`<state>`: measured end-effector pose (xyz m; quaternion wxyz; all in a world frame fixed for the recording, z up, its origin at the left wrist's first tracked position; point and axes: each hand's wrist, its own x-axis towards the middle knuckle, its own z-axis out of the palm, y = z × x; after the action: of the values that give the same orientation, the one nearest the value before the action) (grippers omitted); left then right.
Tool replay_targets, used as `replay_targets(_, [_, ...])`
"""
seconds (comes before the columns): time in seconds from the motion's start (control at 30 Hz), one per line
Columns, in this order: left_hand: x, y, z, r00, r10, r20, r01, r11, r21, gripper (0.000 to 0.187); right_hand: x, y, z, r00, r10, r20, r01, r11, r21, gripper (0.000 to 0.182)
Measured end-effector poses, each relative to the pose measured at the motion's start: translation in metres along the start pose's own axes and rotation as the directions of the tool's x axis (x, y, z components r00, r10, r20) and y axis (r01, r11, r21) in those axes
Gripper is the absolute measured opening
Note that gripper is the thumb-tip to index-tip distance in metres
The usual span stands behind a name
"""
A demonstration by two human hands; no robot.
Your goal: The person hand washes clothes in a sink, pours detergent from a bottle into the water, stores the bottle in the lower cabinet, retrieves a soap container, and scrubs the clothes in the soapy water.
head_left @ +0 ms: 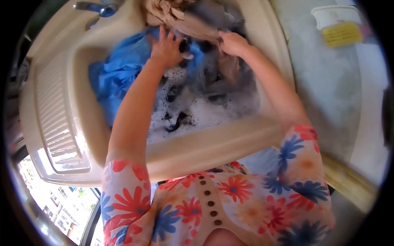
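Observation:
My left hand (166, 50) has its fingers spread over the wet laundry, at the edge of a bright blue cloth (127, 57). The thumb and fingers of my right hand (234, 43) are pinched on a beige cloth (201, 32), part of which hangs down into the water below the hand. Dark fabric lies in the cloudy, foamy water (205, 112) between and below my hands. More of the beige cloth is bunched at the back of the basin. The dark pieces are blurred, and their kind is hard to make out.
The cream sink (197, 141) has a ribbed washboard (53, 110) on its left. A metal faucet (107, 10) stands at the back left. To the right, a yellow block (342, 35) lies by a white dish (336, 15). A window (57, 205) is at lower left.

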<state>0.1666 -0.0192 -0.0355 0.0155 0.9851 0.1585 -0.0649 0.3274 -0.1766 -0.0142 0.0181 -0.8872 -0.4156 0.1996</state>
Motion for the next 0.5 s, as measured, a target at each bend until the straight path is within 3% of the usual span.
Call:
replay_targets(0.07, [0.025,-0.001,0.023,0.998,0.025,0.066,-0.027,0.999,0.031,0.065,-0.046,-0.011,-0.014,0.969,-0.155,-0.192,0.146,0.987,-0.062,0.031])
replay_targets(0.1, [0.034,-0.002,0.03,0.995,0.035,0.096,-0.04,0.998,0.048,0.064,-0.07,-0.022,-0.025,0.978,-0.182,-0.1,0.181,0.983,-0.024,0.033])
replay_targets(0.13, [0.038,-0.004,0.016,0.97,0.173,0.171,-0.186,0.981,0.062,0.05,-0.09,-0.037,-0.033,0.987,-0.143,0.074,0.138,0.988,0.075,0.038])
replay_targets(0.2, [0.075,-0.02,0.08,0.971,0.165,0.172,-0.153,0.985,-0.081,0.042,-0.11,-0.045,0.009,0.957,-0.271,-0.104,0.268,0.963,-0.04,0.062])
replay_targets(0.23, [0.087,-0.028,0.104,0.972,0.158,0.174,-0.132,0.98,-0.151,0.038,-0.108,-0.046,0.033,0.966,-0.248,-0.079,0.241,0.967,-0.084,0.064])
replay_targets(0.3, [0.085,-0.028,0.102,0.969,0.111,0.219,-0.057,0.969,-0.24,0.037,-0.073,-0.035,0.057,0.953,-0.148,0.266,0.147,0.989,0.023,0.065])
replay_targets(0.37, [0.081,-0.025,0.091,0.961,0.074,0.267,0.011,0.952,-0.305,0.036,-0.036,-0.023,0.062,0.807,-0.094,0.583,0.16,0.985,-0.063,0.055])
replay_targets(0.43, [0.075,-0.018,0.063,0.951,0.04,0.306,0.076,0.93,-0.359,0.035,-0.03,0.001,0.071,0.875,-0.22,0.431,0.237,0.971,0.015,0.045])
replay_targets(0.47, [0.065,-0.013,0.047,0.97,0.036,0.242,0.053,0.935,-0.351,0.035,-0.032,0.012,0.079,0.895,-0.277,0.35,0.278,0.959,0.047,0.041])
replay_targets(0.5, [0.043,-0.003,0.016,0.984,0.031,0.176,0.031,0.94,-0.341,0.035,-0.035,0.016,0.086,0.943,-0.179,0.282,0.134,0.976,0.172,0.038])
